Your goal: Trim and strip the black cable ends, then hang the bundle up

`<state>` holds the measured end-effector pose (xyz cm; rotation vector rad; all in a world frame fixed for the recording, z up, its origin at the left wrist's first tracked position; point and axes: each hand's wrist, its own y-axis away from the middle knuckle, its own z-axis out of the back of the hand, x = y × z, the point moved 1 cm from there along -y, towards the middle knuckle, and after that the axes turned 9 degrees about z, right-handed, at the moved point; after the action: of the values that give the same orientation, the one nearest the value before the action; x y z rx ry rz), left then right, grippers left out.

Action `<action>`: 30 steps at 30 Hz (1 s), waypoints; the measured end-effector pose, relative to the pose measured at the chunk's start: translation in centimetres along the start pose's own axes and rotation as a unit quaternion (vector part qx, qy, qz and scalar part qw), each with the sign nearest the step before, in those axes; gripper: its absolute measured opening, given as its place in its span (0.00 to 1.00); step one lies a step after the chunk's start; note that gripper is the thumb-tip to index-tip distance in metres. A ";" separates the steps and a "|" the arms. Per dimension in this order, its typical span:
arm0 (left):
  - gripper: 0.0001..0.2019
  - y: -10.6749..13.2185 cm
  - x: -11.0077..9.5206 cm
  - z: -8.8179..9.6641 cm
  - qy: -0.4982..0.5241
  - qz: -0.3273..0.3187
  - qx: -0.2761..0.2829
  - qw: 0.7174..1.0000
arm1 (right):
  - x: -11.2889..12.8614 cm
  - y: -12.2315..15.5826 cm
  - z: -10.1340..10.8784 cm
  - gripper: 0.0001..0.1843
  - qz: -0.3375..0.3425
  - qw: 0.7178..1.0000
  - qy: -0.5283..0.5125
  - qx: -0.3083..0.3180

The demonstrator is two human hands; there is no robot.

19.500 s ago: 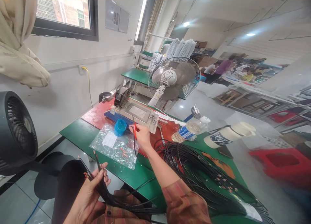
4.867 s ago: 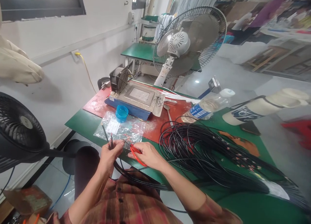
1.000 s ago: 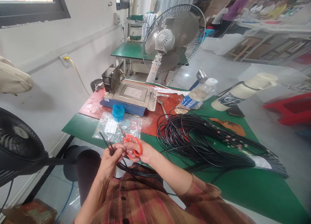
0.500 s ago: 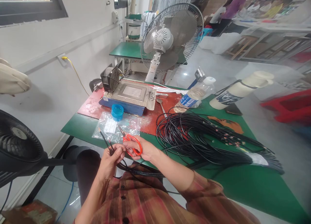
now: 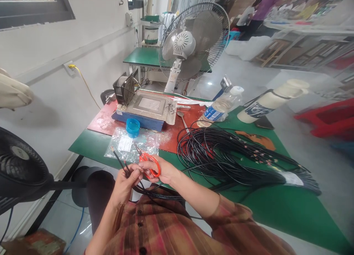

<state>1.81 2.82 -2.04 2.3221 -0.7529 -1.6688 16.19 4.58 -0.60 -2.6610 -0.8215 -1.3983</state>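
Several black cables (image 5: 118,159) are held in my left hand (image 5: 127,180), their stripped ends pointing up and away from me. My right hand (image 5: 158,171) is closed around red-handled scissors (image 5: 151,159), whose blades point forward and to the left. My two hands meet, and the fingertips and thumbs pinch something too small to make out, perhaps a wire end. The held cables run back under my right wrist along the table's front edge. A large bundle of black cables (image 5: 215,151) lies on the green table to the right, tied with a white wrap (image 5: 292,178).
Ahead sits a blue-sided heating device (image 5: 138,119) beside a small black fan (image 5: 124,89). A blue round container (image 5: 133,127) stands on a plastic bag (image 5: 113,146). A spoon (image 5: 183,121), a water bottle (image 5: 217,109) and a cream flask (image 5: 269,102) are farther back.
The view has shifted very slightly. My hands keep nearly the same pose, with the scissors and the cables still held.
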 end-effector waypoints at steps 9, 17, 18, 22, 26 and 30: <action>0.07 0.0 -0.6 -0.4 0.025 -0.021 0.008 0.999 | -0.3 0.0 -0.1 0.22 0.047 0.998 -0.012 -0.029; 0.07 -0.1 -0.6 -0.5 0.048 -0.015 -0.010 0.999 | -1.0 0.0 -0.2 0.23 0.037 0.999 -0.023 -0.029; 0.07 -0.1 -0.5 -0.5 0.051 -0.015 -0.014 0.998 | -1.0 0.0 -0.2 0.23 0.036 0.999 -0.023 -0.029; 0.08 -0.1 -0.4 -0.3 0.051 -0.018 -0.033 0.998 | -0.9 0.1 -0.1 0.21 0.038 0.999 -0.010 -0.035; 0.07 -0.1 -0.1 -0.2 0.035 -0.021 -0.041 0.998 | -0.4 0.0 0.0 0.21 0.038 0.998 0.004 -0.053; 0.07 -0.2 0.0 -0.2 0.019 -0.029 -0.040 0.999 | 0.0 -0.1 -0.3 0.22 0.030 0.997 0.023 -0.065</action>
<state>2.04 2.94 -2.03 2.3347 -0.6061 -1.6420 15.93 4.63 -0.48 -2.7102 -0.6634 -1.5437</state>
